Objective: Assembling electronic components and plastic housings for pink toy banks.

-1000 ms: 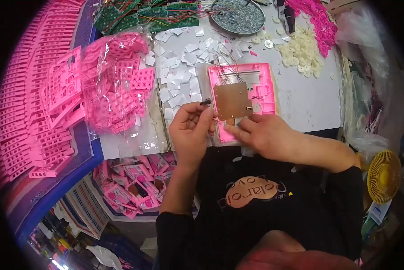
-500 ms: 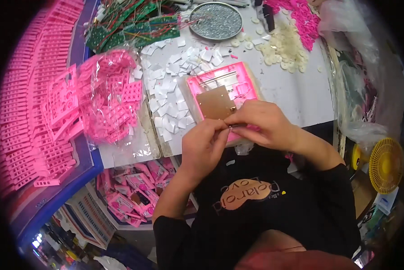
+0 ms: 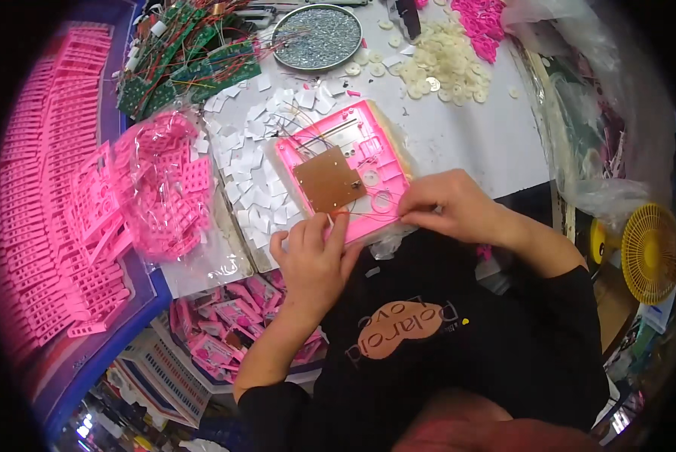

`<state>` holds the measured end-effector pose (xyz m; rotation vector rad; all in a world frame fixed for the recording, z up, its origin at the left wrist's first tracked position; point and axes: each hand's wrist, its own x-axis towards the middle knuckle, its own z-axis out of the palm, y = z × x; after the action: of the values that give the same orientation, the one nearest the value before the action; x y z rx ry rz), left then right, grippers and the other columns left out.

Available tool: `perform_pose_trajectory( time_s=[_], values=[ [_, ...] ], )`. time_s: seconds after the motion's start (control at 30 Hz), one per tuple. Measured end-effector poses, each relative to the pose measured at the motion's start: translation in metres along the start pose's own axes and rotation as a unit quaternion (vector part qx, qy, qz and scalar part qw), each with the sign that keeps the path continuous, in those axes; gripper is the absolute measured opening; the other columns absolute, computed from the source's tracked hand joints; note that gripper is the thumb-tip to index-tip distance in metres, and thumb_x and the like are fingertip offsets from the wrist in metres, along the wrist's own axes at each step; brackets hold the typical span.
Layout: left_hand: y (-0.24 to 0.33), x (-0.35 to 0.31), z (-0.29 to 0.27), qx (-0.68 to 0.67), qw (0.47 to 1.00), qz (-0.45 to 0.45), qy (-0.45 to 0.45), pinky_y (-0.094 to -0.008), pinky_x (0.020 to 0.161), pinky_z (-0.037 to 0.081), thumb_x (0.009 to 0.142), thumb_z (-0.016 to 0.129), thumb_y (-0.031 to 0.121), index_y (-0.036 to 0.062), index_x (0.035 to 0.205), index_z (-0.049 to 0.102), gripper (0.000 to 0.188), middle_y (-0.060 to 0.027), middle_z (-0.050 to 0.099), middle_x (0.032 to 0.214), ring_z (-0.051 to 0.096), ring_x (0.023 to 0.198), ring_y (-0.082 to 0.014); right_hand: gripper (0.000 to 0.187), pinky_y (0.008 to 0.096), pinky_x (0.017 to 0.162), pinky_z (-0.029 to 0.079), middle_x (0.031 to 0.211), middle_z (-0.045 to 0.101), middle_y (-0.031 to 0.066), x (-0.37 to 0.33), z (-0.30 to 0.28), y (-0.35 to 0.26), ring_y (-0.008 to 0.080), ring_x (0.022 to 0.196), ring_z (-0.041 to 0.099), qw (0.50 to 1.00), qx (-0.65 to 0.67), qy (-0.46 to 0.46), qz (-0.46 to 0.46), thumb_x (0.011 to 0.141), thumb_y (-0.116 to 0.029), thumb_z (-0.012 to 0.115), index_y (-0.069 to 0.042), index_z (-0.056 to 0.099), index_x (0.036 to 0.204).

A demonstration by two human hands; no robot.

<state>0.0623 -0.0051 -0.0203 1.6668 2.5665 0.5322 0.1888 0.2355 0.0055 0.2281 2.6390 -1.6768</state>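
A pink plastic casing (image 3: 389, 160) lies open, tilted, on a pale padded block in front of me. Inside it sits a brown circuit board (image 3: 327, 181), and thin wires (image 3: 369, 214) cross the casing's near side. My left hand (image 3: 308, 256) rests at the near-left edge, fingers apart, fingertips touching the casing and wires just below the board. At the near-right corner my right hand (image 3: 451, 207) is closed in a pinch, thumb against forefinger, seemingly on a thin wire; its fingertips partly hide the wire's end.
White square pieces (image 3: 251, 181) are scattered left of the casing. Beyond stand a round tin of small metal parts (image 3: 317, 38), green circuit boards (image 3: 210, 71) and cream discs (image 3: 447, 64). Bagged pink parts (image 3: 164, 188) lie left; a yellow fan (image 3: 650, 252) is at right.
My hands, together over the casing's near edge before, have moved apart: the left went down-left and its fingers spread, the right stayed pinched at the right corner. The whole view has shifted slightly.
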Motion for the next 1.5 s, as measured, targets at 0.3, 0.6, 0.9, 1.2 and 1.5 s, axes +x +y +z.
perform_pose_trajectory(
  time_s=[0.3, 0.6, 0.9, 1.2, 1.5],
  values=[
    [0.018, 0.012, -0.019, -0.121, 0.992, 0.015, -0.004, -0.0446, 0.089, 0.04, 0.077, 0.08, 0.015, 0.0107, 0.119, 0.069, 0.043, -0.0072, 0.063, 0.106, 0.06, 0.095, -0.0254, 0.013, 0.0408, 0.071, 0.054, 0.091, 0.064, 0.0109, 0.002, -0.008, -0.001, 0.032, 0.089, 0.064, 0.956, -0.245, -0.075, -0.145, 0.085, -0.012, 0.07, -0.005, 0.062, 0.092],
    [0.022, 0.021, 0.027, -0.18, 0.978, 0.1, 0.043, -0.0403, 0.072, 0.051, 0.075, 0.069, 0.003, 0.009, 0.116, 0.07, 0.042, -0.0086, 0.063, 0.1, 0.063, 0.088, -0.028, 0.021, 0.0393, 0.067, 0.052, 0.1, 0.059, 0.0058, 0.015, -0.011, 0.029, 0.0295, 0.088, 0.057, 0.952, -0.17, -0.04, -0.25, 0.079, -0.012, 0.077, -0.008, 0.061, 0.091],
    [0.022, 0.022, 0.026, -0.148, 0.982, 0.115, 0.021, -0.038, 0.071, 0.052, 0.077, 0.064, 0.009, 0.0132, 0.12, 0.069, 0.044, -0.0063, 0.063, 0.101, 0.064, 0.089, -0.0253, 0.021, 0.0372, 0.067, 0.054, 0.091, 0.06, 0.004, -0.01, 0.004, -0.003, 0.0256, 0.087, 0.06, 0.936, -0.323, -0.03, -0.135, 0.073, -0.009, 0.067, -0.009, 0.062, 0.093],
    [0.022, 0.023, 0.026, -0.15, 0.981, 0.121, 0.02, -0.0375, 0.07, 0.052, 0.075, 0.064, 0.01, 0.0126, 0.122, 0.068, 0.047, -0.0069, 0.063, 0.101, 0.064, 0.09, -0.0253, 0.019, 0.0394, 0.066, 0.05, 0.085, 0.059, 0.0059, -0.002, -0.008, 0.018, 0.0276, 0.083, 0.059, 0.965, -0.2, 0.027, -0.17, 0.077, -0.01, 0.079, -0.011, 0.065, 0.09],
    [0.02, 0.025, 0.026, -0.142, 0.98, 0.133, 0.029, -0.0351, 0.067, 0.052, 0.076, 0.065, 0.01, 0.0163, 0.122, 0.07, 0.046, -0.0044, 0.064, 0.1, 0.065, 0.085, -0.0222, 0.02, 0.0385, 0.059, 0.049, 0.076, 0.061, 0.0044, -0.011, 0.003, 0.041, 0.0262, 0.07, 0.062, 0.976, -0.135, 0.035, -0.168, 0.079, -0.011, 0.079, -0.013, 0.069, 0.096]
  ],
)
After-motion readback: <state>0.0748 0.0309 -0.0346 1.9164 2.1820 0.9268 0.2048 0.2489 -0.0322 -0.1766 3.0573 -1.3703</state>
